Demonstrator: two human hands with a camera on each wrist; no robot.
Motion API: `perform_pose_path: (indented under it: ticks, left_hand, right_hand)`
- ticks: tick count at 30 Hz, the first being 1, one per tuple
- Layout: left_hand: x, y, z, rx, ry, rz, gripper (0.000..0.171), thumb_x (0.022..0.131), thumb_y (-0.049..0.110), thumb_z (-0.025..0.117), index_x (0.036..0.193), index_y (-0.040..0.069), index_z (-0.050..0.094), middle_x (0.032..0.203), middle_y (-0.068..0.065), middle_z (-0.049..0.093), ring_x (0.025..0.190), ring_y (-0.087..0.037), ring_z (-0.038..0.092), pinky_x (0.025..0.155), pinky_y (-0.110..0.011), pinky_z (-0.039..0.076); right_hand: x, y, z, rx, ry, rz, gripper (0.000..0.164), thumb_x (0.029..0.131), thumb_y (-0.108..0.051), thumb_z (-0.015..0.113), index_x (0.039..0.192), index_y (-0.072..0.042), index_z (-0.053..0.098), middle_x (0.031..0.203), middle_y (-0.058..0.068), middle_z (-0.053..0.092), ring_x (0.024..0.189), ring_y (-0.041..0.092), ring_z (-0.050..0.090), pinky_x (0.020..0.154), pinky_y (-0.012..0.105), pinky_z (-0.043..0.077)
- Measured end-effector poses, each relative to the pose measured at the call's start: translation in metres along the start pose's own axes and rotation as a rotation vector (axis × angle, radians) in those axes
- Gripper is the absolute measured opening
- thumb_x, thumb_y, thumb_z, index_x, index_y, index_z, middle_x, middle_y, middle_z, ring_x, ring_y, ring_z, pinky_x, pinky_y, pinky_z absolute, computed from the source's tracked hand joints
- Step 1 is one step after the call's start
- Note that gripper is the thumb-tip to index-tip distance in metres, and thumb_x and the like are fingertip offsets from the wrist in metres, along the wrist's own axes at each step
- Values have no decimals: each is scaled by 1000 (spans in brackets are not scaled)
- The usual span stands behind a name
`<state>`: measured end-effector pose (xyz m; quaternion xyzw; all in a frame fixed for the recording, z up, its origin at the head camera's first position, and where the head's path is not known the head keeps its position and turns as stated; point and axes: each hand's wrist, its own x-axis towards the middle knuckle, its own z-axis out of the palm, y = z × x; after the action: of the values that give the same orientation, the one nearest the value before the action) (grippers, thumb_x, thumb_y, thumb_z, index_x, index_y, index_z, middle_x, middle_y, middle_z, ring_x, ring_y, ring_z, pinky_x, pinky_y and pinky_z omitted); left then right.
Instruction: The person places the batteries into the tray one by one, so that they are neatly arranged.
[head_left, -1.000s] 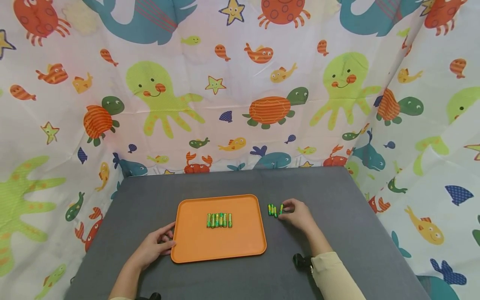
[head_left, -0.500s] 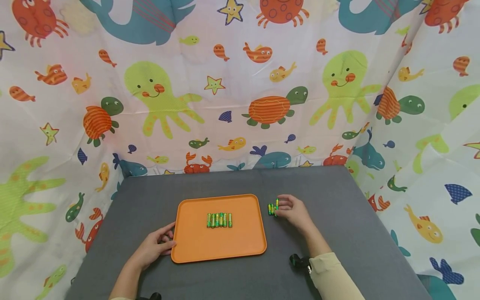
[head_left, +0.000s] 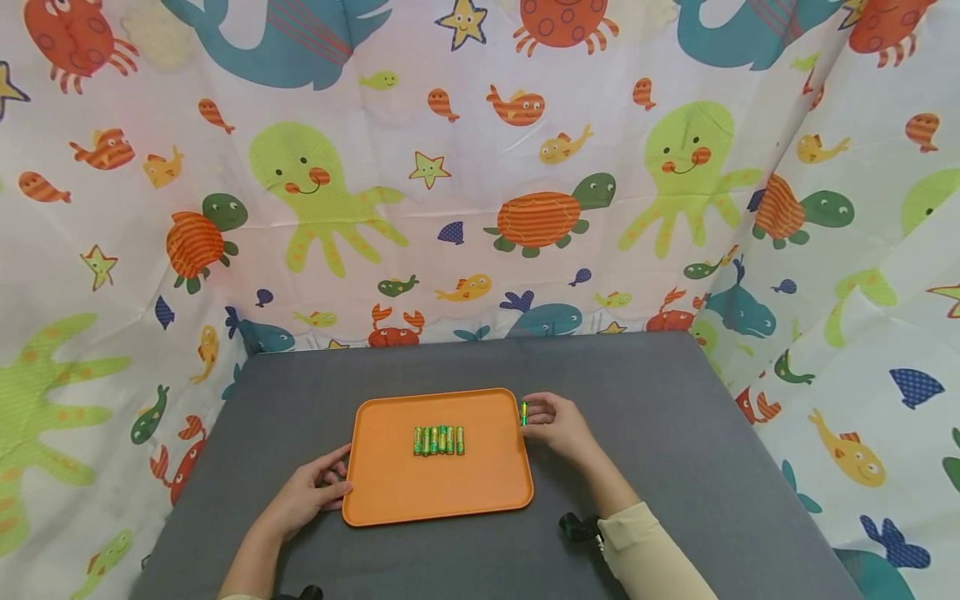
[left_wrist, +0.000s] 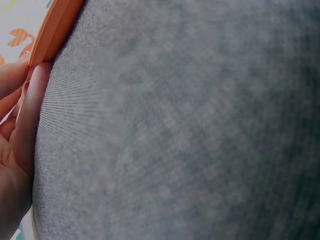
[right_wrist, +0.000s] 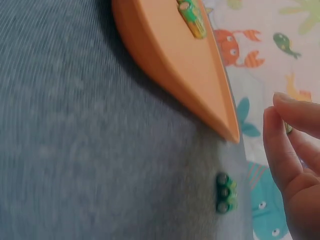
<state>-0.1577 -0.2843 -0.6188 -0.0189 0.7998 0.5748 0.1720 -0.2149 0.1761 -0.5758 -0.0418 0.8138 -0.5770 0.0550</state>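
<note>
Against the left rim of an orange tray (head_left: 435,492), my left hand (head_left: 303,496) holds the edge between thumb and fingers. The left wrist view shows those fingertips right at the tray's corner. A row of several green-and-yellow batteries (head_left: 438,441) lies side by side on the tray. My right hand (head_left: 562,429) pinches one more battery (head_left: 524,413), upright in the head view, at the tray's right rim. In the right wrist view that battery is mostly hidden behind the fingers. Three loose batteries (right_wrist: 225,192) sit together on the table there; in the head view my right hand covers them.
The grey table (head_left: 637,375) extends around the tray on all sides. Behind it and at both sides hangs a white curtain (head_left: 465,192) printed with sea animals. A black wrist camera (head_left: 577,527) juts out beside my right sleeve.
My right hand has moved left from beside the loose batteries to the tray's right rim, carrying one battery. My left hand and the tray have stayed in place.
</note>
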Motion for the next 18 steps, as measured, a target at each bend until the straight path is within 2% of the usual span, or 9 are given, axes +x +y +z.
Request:
perform_pose_path:
  ticks: [6,12,18]
  left_hand:
    - [1,-1,0,2,6,-1,72,92,14,74,156,14,40,114,-13,52,90,-21,58,72,-34,60]
    - [0,0,2,3,19,-8,71,92,13,74,155,15,41,114,-13,53,91,-22,58,72,-35,60]
    - [1,0,2,7,27,-7,71,92,12,74,155,15,41,113,-13,53,91,-22,57,72,-35,60]
  right_hand:
    - [2,-9,14,-12,-30,-30,51,81,0,82,128,-2,64,109,11,69,93,19,70,79,31,60]
    - [4,-13,27,-13,-67,-65,50,82,1,81,129,1,63,111,14,68,97,25,70,80,32,59]
    - [6,-17,37,-34,-92,-51,50,84,-3,81,130,-1,62,112,13,69,101,26,68,82,35,59]
